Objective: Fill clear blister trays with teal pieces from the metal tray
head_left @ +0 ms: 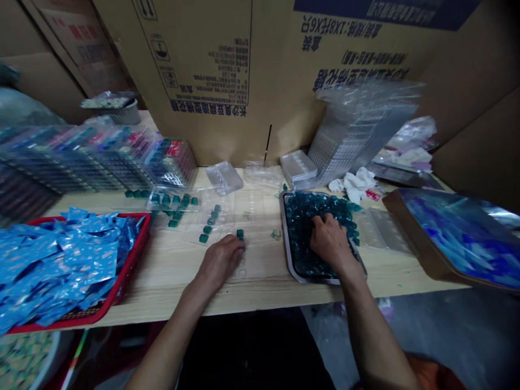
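Note:
My left hand (223, 257) rests low over the middle of the wooden table, fingers bent together at a small dark green cube (240, 234); whether it grips one is hard to see. More green cubes (207, 229) lie in a clear plastic tray to the left of that hand. On the right, a metal tray (289, 260) holds a heap of dark green cubes (300, 216). My right hand (330, 238) reaches into this heap with curled fingers, their tips partly hidden among the cubes.
A red basket (134, 260) of blue packets stands at the left, with stacked filled packs (170, 162) behind. Clear trays (345, 135) are piled at the back right. A cardboard box (422, 260) of blue material sits far right. Large cartons (203, 130) wall off the back.

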Available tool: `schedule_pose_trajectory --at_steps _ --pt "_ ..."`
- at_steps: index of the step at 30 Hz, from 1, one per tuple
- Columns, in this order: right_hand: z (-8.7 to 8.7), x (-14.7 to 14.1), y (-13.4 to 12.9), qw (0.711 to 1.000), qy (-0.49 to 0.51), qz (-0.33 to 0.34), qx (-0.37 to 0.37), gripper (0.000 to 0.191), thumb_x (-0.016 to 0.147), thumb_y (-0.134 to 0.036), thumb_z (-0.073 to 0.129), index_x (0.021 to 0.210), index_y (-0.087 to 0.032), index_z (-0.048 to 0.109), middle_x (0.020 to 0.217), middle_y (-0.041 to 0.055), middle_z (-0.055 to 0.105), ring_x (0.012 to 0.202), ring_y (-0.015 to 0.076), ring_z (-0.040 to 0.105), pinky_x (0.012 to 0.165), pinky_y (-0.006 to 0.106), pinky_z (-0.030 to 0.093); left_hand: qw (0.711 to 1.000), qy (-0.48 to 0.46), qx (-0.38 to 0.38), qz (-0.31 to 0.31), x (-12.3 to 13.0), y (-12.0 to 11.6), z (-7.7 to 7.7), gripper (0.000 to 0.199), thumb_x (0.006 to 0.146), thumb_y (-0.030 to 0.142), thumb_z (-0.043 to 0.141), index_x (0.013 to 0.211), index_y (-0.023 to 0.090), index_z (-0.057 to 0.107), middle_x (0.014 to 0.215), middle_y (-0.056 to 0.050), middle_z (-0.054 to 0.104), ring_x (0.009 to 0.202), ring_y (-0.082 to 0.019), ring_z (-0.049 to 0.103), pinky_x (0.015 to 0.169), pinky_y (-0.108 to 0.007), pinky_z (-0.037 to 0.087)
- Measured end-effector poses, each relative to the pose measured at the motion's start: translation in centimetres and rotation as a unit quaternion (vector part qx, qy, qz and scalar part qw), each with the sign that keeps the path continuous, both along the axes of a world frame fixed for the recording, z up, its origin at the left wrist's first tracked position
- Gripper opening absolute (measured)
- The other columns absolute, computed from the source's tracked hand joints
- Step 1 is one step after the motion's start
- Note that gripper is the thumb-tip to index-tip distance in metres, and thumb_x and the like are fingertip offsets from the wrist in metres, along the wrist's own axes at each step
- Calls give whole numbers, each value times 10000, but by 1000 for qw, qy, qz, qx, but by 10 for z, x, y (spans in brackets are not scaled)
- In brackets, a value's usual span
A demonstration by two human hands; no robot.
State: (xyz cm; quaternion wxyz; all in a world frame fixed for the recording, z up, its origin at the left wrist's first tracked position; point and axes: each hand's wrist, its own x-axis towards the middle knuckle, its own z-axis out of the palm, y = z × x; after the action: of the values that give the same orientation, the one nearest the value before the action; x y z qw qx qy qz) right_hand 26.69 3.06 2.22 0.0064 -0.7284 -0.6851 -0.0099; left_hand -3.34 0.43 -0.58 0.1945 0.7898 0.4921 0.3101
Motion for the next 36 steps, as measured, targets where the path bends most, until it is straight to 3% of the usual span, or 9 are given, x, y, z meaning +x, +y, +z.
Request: schedule_pose_trajectory --at_steps 4,9,11,18,24,28,32,34,36 --pt "-1 1 -4 999 9 33 -12 252 891 -153 474 1110 -129 597 1087 168 518 971 303 562 780 389 414 997 54 4 -50 2 0 -3 226 901 164 530 909 214 749 930 -67 717 834 -184 680 720 -275 518" --pt "-9 -4 -8 999 18 -22 28 203 935 -150 418 1076 -111 560 1057 157 498 822 239 587 703 338 412 1000 3 17 10 -5 -5 -13 206 901 186 574 1016 213 742 953 -76 735 846 -188 700 759 -294 550" --pt "-13 -4 -9 998 25 -36 35 200 958 -162 384 1060 -117 550 1051 146 495 749 210 579 668 325 405 1000 -17 24 2 -5 -9 -19 207 911 204 575 1026 223 746 968 -78 741 863 -183 706 771 -289 561" --pt "-18 3 -9 997 53 61 7 260 817 0 457 1040 -102 544 1054 135 477 784 194 561 711 309 410 992 -20 117 -45 9 -13 -27 218 929 193 565 1079 205 723 1009 -98 719 914 -174 682 786 -304 575" --pt "-12 -7 -11 990 92 -26 104 113 938 -177 476 1029 -143 534 1022 95 510 651 139 487 561 279 274 986 -1 150 -66 19 -8 -22 146 928 182 576 967 187 717 927 -76 715 869 -176 665 757 -316 556" --pt "-8 -14 -9 973 143 -77 164 87 952 -175 457 994 -148 527 862 61 560 615 137 469 551 283 209 987 23 144 -69 21 -9 -23 160 930 169 562 929 191 720 918 -64 725 828 -158 676 730 -285 558" --pt "-6 -9 -3 947 232 -95 202 83 931 -175 444 980 -161 510 730 31 561 570 155 488 562 284 254 983 24 173 -47 12 -12 -33 196 927 142 544 1004 194 717 958 -68 741 860 -160 693 750 -273 573" --pt "-6 -7 0 920 318 -79 215 76 919 -203 445 973 -183 493 717 23 569 590 171 533 577 281 321 984 31 172 -17 6 -12 -35 213 923 134 539 1030 195 713 950 -69 740 860 -164 694 758 -274 572" --pt "-6 -12 2 871 451 -36 193 76 913 -262 449 966 -210 465 702 5 567 601 175 563 571 273 380 987 24 156 20 2 -12 -30 208 914 139 543 1009 198 718 930 -71 731 842 -170 687 751 -280 565"
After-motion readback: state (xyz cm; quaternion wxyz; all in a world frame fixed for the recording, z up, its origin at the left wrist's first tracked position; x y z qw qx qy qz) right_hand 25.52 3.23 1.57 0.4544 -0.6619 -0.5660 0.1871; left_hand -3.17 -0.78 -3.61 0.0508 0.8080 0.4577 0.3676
